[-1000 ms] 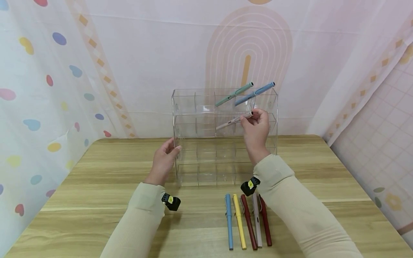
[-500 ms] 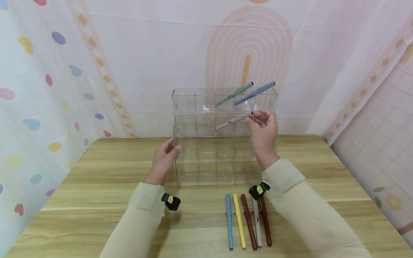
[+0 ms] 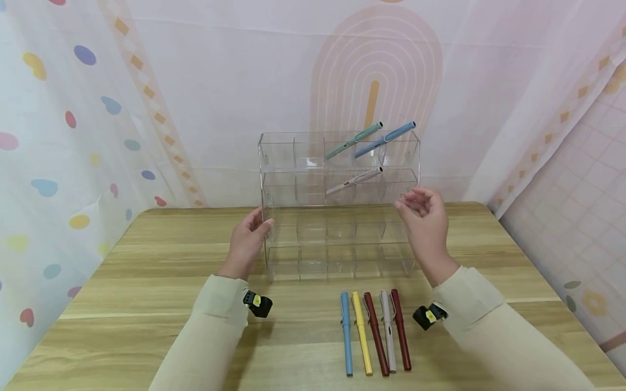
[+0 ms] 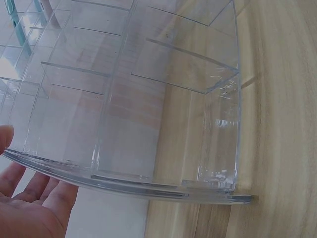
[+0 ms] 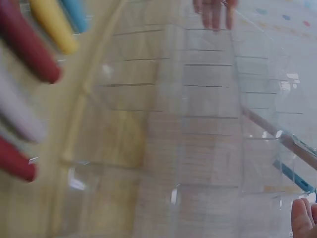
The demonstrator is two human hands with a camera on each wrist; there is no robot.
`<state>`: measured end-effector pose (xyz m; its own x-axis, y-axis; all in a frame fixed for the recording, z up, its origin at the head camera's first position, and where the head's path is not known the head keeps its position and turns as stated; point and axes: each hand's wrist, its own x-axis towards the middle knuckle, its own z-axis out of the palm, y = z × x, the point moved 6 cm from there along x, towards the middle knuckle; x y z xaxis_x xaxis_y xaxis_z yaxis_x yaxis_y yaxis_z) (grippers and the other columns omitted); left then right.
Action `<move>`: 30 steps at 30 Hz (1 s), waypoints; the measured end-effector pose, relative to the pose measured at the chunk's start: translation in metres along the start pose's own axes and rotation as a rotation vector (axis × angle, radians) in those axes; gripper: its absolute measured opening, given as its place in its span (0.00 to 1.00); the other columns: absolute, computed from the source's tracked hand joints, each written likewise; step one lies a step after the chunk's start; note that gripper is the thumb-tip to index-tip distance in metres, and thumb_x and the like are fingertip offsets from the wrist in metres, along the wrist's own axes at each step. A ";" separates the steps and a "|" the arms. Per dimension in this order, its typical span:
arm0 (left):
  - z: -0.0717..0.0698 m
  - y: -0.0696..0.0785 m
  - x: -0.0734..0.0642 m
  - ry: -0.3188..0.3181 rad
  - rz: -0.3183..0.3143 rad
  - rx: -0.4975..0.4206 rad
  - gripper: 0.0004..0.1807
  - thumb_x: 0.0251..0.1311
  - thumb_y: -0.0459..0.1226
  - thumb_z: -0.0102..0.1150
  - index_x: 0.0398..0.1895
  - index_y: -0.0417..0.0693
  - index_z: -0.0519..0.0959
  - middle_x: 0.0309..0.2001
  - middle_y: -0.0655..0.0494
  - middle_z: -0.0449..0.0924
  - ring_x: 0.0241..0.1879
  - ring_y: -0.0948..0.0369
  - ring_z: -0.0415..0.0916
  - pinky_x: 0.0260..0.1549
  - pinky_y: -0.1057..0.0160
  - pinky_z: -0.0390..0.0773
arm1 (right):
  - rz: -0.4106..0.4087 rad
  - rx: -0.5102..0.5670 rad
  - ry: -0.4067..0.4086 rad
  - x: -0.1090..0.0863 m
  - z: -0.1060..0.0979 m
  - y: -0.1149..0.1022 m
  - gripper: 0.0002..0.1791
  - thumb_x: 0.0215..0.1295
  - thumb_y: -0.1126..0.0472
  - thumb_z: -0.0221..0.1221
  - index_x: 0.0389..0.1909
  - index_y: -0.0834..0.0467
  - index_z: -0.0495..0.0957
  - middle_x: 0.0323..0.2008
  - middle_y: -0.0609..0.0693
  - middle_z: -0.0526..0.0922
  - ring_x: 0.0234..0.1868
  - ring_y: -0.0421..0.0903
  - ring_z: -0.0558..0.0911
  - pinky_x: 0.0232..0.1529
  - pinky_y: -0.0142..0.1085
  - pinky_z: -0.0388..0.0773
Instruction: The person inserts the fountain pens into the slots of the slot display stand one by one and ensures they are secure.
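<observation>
A clear acrylic pen rack (image 3: 293, 206) with rows of compartments stands on the table. My left hand (image 3: 246, 239) grips its left side panel, thumb in front and fingers behind, as the left wrist view also shows. Three pens lean inside: a green pen (image 3: 354, 140) and a blue pen (image 3: 386, 139) in the top row, a pale pinkish pen (image 3: 354, 181) in the second. Off the rack's right side, my right hand (image 3: 427, 228) holds nothing, its fingers loosely bent. The fingertips (image 5: 301, 218) show at the lower right of the right wrist view.
Several capped pens lie side by side before the rack: a light blue pen (image 3: 346, 334), a yellow pen (image 3: 362, 334), a dark red pen (image 3: 376, 334), a greyish-lilac pen (image 3: 388, 331) and another dark red pen (image 3: 401, 329). A patterned curtain (image 3: 220, 81) hangs behind the wooden table (image 3: 122, 326).
My right hand has let go of the pale pinkish pen, which stays leaning in the second row, and has moved right and down. My left hand keeps its place on the rack.
</observation>
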<state>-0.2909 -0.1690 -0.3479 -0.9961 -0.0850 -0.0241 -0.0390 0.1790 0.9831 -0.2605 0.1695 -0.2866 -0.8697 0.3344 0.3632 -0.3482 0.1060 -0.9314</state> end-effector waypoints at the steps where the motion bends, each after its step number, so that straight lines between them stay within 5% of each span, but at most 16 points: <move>1: 0.000 0.000 0.000 -0.001 0.003 0.001 0.31 0.71 0.39 0.50 0.74 0.46 0.56 0.69 0.46 0.62 0.66 0.52 0.60 0.65 0.53 0.64 | 0.008 -0.018 -0.008 -0.003 -0.002 0.002 0.19 0.61 0.74 0.60 0.51 0.64 0.67 0.42 0.48 0.75 0.43 0.37 0.77 0.47 0.23 0.75; 15: -0.001 0.002 -0.001 0.001 -0.005 -0.009 0.30 0.71 0.38 0.49 0.74 0.47 0.57 0.70 0.46 0.61 0.67 0.52 0.60 0.65 0.53 0.63 | 0.131 -0.300 -0.230 -0.044 -0.024 0.037 0.22 0.63 0.72 0.59 0.57 0.68 0.66 0.50 0.61 0.75 0.41 0.28 0.75 0.44 0.19 0.74; 24: 0.000 0.000 0.000 -0.001 -0.014 -0.008 0.30 0.71 0.39 0.49 0.74 0.48 0.57 0.70 0.47 0.61 0.67 0.53 0.60 0.65 0.53 0.63 | 0.205 -0.376 -0.374 -0.064 -0.032 0.054 0.24 0.65 0.68 0.59 0.59 0.70 0.65 0.54 0.66 0.75 0.52 0.55 0.78 0.43 0.24 0.75; 30: -0.001 0.002 -0.001 -0.006 -0.001 -0.023 0.30 0.71 0.38 0.49 0.74 0.46 0.56 0.70 0.47 0.61 0.68 0.52 0.59 0.66 0.53 0.63 | 0.269 -0.410 -0.450 -0.074 -0.035 0.069 0.25 0.62 0.69 0.60 0.59 0.71 0.67 0.51 0.66 0.75 0.46 0.54 0.79 0.42 0.31 0.78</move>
<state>-0.2902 -0.1694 -0.3461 -0.9965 -0.0798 -0.0265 -0.0388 0.1564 0.9869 -0.2077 0.1846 -0.3782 -0.9998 -0.0151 0.0089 -0.0148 0.4508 -0.8925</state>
